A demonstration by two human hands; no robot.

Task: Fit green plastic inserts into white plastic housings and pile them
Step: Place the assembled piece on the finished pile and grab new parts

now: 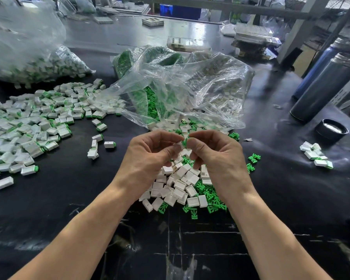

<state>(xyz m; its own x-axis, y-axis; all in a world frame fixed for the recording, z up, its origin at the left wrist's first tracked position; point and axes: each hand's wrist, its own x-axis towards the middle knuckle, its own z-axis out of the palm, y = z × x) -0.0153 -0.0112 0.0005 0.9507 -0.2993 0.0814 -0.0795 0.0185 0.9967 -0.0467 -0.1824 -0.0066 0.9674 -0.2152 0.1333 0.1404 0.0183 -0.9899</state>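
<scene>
My left hand (150, 152) pinches a white housing (179, 144) between thumb and fingertips above the middle of the black table. My right hand (214, 152) pinches a green insert (184, 141) that touches the housing's end. Below the hands lies a heap of loose white housings (178, 188) mixed with loose green inserts (212, 199). A broad pile of fitted white-and-green pieces (34, 126) spreads over the left of the table.
A crumpled clear bag (180, 85) holding green inserts and white housings lies behind the hands. Another clear bag (28, 57) of fitted pieces sits far left. Two dark flasks (323, 85), a black lid (331, 130) and a small cluster of pieces (315, 156) stand at right.
</scene>
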